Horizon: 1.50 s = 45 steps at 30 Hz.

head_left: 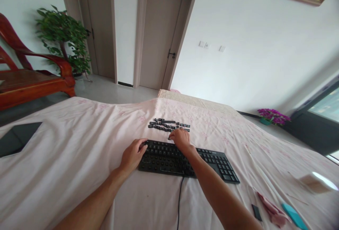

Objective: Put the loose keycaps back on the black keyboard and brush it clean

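A black keyboard (pixel 230 171) lies on the cloth, its cable (pixel 180 198) running towards me. Bare sockets show in several rows on its left part, while the number pad has its keycaps. My left hand (pixel 133 155) grips the keyboard's upper left corner between thumb and fingers. Beyond the keyboard, loose black keycaps (pixel 169 121) lie in rough rows. My right hand (pixel 181 139) reaches over the keyboard to just short of these rows, its fingertips pinched on a small black keycap (pixel 169 138). My right forearm hides part of the keyboard's middle.
A pink floral cloth (pixel 106 124) covers the surface. At right lie a teal object (pixel 293 216), a pink cloth piece (pixel 274 210), a small black object (pixel 256 212) and a blurred roll (pixel 316 182). A dark flat panel (pixel 19 138) lies at left.
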Tool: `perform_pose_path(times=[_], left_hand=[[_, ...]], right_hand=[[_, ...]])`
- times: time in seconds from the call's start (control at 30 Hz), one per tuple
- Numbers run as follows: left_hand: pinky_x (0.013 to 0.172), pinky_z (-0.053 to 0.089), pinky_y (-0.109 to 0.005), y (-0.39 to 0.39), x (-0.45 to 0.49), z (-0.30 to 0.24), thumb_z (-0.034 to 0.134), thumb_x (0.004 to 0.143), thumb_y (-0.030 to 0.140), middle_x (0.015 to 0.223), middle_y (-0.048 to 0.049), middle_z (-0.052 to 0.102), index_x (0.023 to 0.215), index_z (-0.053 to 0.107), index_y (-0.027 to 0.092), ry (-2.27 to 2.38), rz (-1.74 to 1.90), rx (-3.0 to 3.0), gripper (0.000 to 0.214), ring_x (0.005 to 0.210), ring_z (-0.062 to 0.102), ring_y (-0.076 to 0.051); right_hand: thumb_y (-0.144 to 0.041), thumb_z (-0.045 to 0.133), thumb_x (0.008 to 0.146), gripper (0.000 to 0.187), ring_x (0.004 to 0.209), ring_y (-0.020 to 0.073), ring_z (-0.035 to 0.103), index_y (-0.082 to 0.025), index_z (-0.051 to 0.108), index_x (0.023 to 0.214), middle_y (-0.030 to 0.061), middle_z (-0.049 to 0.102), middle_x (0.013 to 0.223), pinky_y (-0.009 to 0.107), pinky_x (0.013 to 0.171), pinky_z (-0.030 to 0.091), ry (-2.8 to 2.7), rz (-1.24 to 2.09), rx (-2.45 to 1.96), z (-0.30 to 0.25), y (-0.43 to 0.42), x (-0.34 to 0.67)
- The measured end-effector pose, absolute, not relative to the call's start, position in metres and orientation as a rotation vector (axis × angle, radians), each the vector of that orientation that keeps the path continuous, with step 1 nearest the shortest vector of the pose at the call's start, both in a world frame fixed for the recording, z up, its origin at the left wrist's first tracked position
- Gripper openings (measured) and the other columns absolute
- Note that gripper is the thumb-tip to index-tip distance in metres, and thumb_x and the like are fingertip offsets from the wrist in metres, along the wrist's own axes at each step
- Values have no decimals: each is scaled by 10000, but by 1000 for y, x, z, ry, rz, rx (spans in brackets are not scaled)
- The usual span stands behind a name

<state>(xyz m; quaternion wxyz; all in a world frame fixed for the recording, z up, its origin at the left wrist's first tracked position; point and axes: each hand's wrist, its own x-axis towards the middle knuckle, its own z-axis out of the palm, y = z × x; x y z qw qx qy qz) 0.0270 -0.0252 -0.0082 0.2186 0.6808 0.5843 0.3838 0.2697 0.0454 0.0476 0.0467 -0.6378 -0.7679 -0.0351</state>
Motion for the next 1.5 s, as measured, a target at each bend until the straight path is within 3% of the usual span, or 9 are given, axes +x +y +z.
perform_pose_path(times=[0.3,0.53,0.73,1.3,1.5], left_hand=[[866,447,-281,-27,27,-6,464,854,307,1144,-18,625,1157,584,255,1622,1058,1897,330,971,601,-156],[867,450,-288,-27,27,-6,453,860,332,1138,-27,624,1165,577,247,1628,1039,1895,340,975,601,-166],[844,457,-287,-27,27,-6,453,856,357,1133,-21,625,1159,578,260,1634,1013,1879,342,966,603,-171],[827,461,-283,-28,28,-3,442,859,376,1099,-21,645,1170,575,250,1637,1009,1891,361,925,617,-161],[823,467,-287,-29,28,-1,451,850,378,1100,-27,650,1166,581,243,1654,996,1878,367,922,621,-167]], right_hand=[[-260,614,803,133,984,203,571,-236,744,821,70,705,925,286,837,353,-2484,-167,-1844,49,46,259],[-353,576,837,209,977,160,585,-326,697,1005,-29,685,1029,235,774,393,-2332,-11,-1802,67,21,281],[-308,587,824,199,908,146,608,-292,709,981,-25,692,953,230,773,413,-2179,185,-1746,68,-26,321],[-296,538,887,180,845,171,557,-324,697,966,5,661,851,281,747,340,-2379,-211,-1750,56,-69,325],[-277,502,909,191,813,158,533,-286,692,906,9,639,819,286,713,300,-2462,-247,-1730,58,-69,321]])
